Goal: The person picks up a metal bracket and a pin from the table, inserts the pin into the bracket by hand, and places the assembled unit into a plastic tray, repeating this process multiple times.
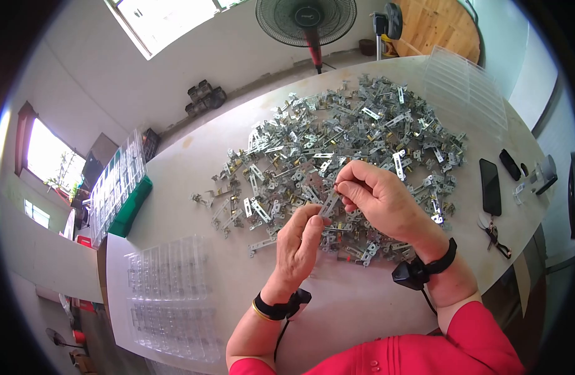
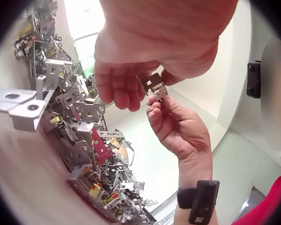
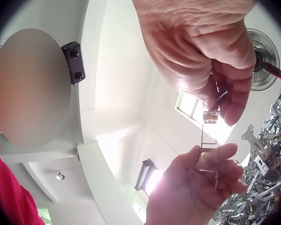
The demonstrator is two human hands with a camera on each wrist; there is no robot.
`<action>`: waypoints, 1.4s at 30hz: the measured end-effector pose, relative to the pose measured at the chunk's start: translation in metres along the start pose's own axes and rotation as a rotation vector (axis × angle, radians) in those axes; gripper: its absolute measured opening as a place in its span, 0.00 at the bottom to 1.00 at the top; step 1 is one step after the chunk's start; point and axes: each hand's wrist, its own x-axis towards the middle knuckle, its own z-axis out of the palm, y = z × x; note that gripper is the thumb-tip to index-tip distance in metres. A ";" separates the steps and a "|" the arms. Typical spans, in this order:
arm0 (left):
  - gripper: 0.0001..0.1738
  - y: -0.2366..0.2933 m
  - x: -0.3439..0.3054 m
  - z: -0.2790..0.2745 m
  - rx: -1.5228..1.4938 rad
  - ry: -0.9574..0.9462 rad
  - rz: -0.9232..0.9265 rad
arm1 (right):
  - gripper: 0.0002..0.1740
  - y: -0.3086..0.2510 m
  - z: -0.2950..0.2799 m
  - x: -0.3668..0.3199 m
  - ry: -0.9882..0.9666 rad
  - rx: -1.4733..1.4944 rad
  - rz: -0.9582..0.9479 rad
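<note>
A small metal bracket point(image 1: 329, 204) is held between the two hands over the near side of a heap of metal parts point(image 1: 344, 137). The left hand point(image 1: 298, 242) pinches its lower end between thumb and fingers. At its upper end, the fingertips of the right hand point(image 1: 381, 197) grip a small piece. In the right wrist view the thin bent bracket point(image 3: 208, 136) spans from the left hand point(image 3: 192, 187) up to the right hand point(image 3: 201, 51). The left wrist view shows the metal piece point(image 2: 154, 86) between both hands' fingertips.
Clear divided trays point(image 1: 169, 269) lie at the left, beside a green box point(image 1: 131, 206). Another clear tray point(image 1: 465, 87) sits at the back right. A phone point(image 1: 490, 186), pliers point(image 1: 495, 237) and a small black item point(image 1: 510, 165) lie on the right. A fan point(image 1: 307, 19) stands behind the table.
</note>
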 end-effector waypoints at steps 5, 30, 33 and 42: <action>0.21 0.007 0.000 0.000 -0.195 -0.148 -0.121 | 0.05 0.004 0.001 0.001 0.013 -0.012 -0.008; 0.11 -0.009 0.000 0.013 0.366 0.230 0.275 | 0.06 -0.011 0.019 -0.016 0.033 -0.494 -0.132; 0.11 -0.006 0.000 0.012 0.364 0.230 0.272 | 0.07 -0.012 0.017 -0.015 -0.052 -0.505 -0.111; 0.10 -0.005 -0.001 0.011 0.359 0.193 0.300 | 0.07 -0.015 0.011 -0.016 -0.095 -0.548 -0.136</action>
